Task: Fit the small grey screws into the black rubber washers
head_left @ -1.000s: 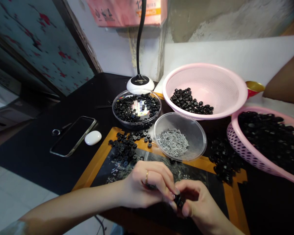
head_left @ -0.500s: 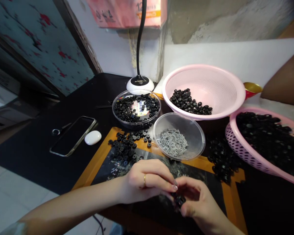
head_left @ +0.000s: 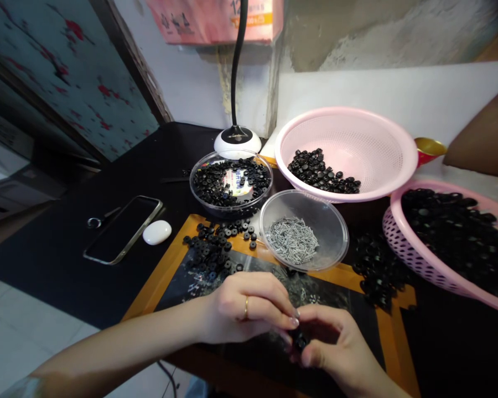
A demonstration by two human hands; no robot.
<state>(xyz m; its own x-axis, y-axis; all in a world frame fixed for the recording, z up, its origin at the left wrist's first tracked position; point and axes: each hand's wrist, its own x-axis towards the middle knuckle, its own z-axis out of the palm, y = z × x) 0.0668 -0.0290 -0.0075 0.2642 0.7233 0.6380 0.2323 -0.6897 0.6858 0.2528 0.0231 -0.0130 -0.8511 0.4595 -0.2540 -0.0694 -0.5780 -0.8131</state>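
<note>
Between both hands, low over the front of the table, is a small black plastic part. My left hand wears a gold ring and pinches its upper left side with the fingertips. My right hand grips the same part between thumb and fingers. Most of the part is covered by fingers, so its full shape is hidden. Just beyond the hands stands a clear round tub with many small silver screws or pins. A loose heap of black ring-shaped pieces lies to its left.
A clear dish of black rings sits by the lamp base. Pink baskets at the back and right hold black parts; more black parts lie beside them. A phone and a white oval case lie left.
Both hands have shifted very slightly, and the black part is tilted a little differently, with the right thumb a touch further left. Everything on the table stays in place.
</note>
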